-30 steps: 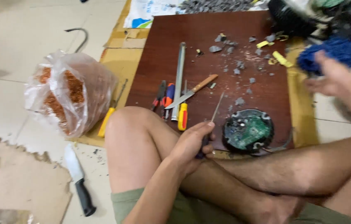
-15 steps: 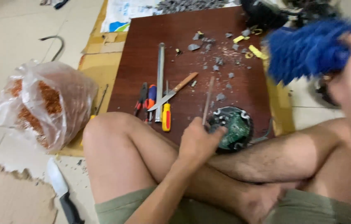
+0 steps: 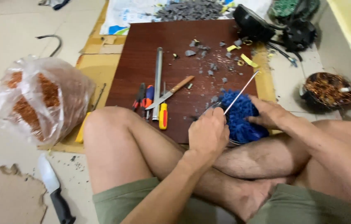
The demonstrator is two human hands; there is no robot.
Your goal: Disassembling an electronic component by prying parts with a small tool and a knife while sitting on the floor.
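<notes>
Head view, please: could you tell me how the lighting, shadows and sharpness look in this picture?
Head view: soft, even light with only faint shadows; mild sheen on the wooden board and on the plastic bag; lines bow slightly toward the edges. The left hand with its thin metal rod and the right hand on the blue cloth are a little soft, not smeared.

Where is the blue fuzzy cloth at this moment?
In the head view the blue fuzzy cloth lies at the near right edge of the dark wooden board, pressed under the right hand, with the left hand and its thin metal rod beside it.
</notes>
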